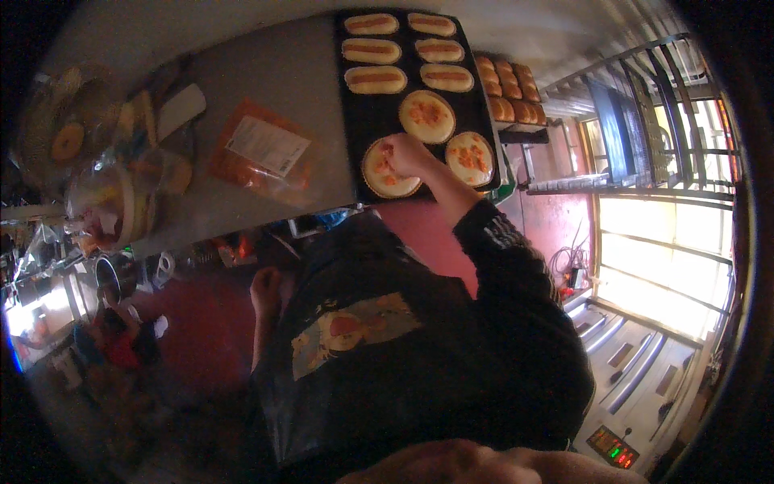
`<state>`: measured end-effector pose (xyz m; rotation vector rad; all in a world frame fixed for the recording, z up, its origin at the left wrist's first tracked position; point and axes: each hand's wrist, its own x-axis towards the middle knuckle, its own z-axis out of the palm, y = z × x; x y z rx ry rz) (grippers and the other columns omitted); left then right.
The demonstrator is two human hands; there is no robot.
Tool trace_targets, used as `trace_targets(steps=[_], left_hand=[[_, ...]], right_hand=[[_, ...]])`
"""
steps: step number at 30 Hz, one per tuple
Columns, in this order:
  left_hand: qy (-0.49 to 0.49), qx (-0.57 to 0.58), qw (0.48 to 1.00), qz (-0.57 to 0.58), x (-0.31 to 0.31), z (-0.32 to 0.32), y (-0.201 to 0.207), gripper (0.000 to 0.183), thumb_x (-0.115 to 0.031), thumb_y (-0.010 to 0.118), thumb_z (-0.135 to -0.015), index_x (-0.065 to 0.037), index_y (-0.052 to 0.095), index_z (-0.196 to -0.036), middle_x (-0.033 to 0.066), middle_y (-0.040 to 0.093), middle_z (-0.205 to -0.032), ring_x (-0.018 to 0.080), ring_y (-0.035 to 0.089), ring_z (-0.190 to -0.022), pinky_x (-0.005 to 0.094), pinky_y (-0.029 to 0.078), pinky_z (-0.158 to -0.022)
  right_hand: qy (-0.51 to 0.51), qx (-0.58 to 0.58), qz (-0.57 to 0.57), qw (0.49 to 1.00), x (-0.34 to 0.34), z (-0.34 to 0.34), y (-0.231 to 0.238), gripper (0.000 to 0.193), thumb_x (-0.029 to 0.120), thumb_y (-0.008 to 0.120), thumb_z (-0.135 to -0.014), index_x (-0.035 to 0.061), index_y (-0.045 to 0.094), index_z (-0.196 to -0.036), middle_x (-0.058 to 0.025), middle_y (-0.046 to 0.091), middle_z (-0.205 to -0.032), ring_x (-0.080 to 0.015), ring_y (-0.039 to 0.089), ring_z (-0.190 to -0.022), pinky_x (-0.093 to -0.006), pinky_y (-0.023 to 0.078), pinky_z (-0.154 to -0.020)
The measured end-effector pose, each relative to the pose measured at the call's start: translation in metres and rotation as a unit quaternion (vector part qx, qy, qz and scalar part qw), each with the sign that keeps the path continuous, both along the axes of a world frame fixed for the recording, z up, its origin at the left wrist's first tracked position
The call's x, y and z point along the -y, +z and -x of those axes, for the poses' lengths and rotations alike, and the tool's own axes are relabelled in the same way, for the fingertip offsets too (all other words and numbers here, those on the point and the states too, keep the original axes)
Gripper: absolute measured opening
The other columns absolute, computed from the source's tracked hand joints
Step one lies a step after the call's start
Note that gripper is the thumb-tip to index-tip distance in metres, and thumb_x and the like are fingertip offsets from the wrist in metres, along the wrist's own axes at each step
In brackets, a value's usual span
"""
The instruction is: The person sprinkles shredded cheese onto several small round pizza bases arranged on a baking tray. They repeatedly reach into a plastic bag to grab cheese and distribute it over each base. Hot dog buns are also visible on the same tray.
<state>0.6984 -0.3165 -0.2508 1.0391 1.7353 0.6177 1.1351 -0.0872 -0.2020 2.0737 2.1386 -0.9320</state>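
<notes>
My right hand (407, 157) is over a round topped dough (397, 185) at the near left of the black baking tray (352, 121). Its fingers are pinched together on the orange bits there; what they hold is too small to make out. Two more round doughs with orange bits, one (427, 117) behind and one (469, 160) to the right, share the tray. Farther back lie several oval doughs (376, 80), each with a sausage-like strip along the top. My left hand (266, 289) hangs below the table edge, curled closed, its contents hidden.
Left of the tray, an orange plastic packet (264, 153) with a white label lies on the grey table (310, 73). Bagged goods and a plastic tub (133, 202) stand farther left. Browned loaves (512, 85) sit behind the tray at right, near a metal rack (645, 121).
</notes>
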Motion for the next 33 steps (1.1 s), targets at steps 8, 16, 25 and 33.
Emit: trace_targets(steps=[8,16,25,33], left_hand=[[0.034,0.043,0.998,0.004,0.002,0.0,-0.004,0.02,-0.016,0.064,-0.09,-0.002,0.065,-0.105,0.0079,0.067,-0.095,0.0145,0.061,-0.087,0.0303,0.049,-0.078],[0.035,0.045,0.998,0.028,-0.003,-0.006,0.009,0.022,-0.016,0.064,-0.09,-0.001,0.064,-0.106,0.0076,0.067,-0.096,0.0142,0.061,-0.089,0.03,0.049,-0.079],[-0.008,-0.002,1.0,-0.021,-0.003,-0.006,0.01,0.022,-0.017,0.063,-0.089,0.0,0.065,-0.103,0.0087,0.067,-0.091,0.0151,0.06,-0.085,0.0307,0.049,-0.077],[0.014,0.043,0.998,-0.054,0.001,-0.013,0.009,0.018,-0.015,0.063,-0.088,-0.001,0.065,-0.1,0.0069,0.066,-0.089,0.014,0.06,-0.083,0.0302,0.048,-0.075]], right_hand=[[-0.057,-0.013,-0.116,0.992,-0.001,-0.014,0.008,0.023,0.006,0.059,-0.082,0.0028,0.066,-0.104,-0.0212,0.067,-0.101,-0.0386,0.065,-0.094,-0.0443,0.052,-0.081],[-0.032,-0.031,-0.104,0.994,-0.001,-0.035,0.01,0.018,0.007,0.061,-0.081,0.0026,0.068,-0.097,-0.0187,0.069,-0.095,-0.0357,0.067,-0.092,-0.0426,0.053,-0.079],[-0.114,-0.031,-0.173,0.978,0.0,-0.087,-0.007,0.016,0.013,0.065,-0.081,0.0068,0.07,-0.095,-0.015,0.07,-0.086,-0.0314,0.068,-0.085,-0.0413,0.054,-0.075],[-0.161,-0.028,-0.219,0.962,-0.028,-0.116,-0.012,0.019,0.017,0.056,-0.089,0.0099,0.072,-0.096,-0.0156,0.07,-0.088,-0.0336,0.067,-0.085,-0.0417,0.053,-0.075]])
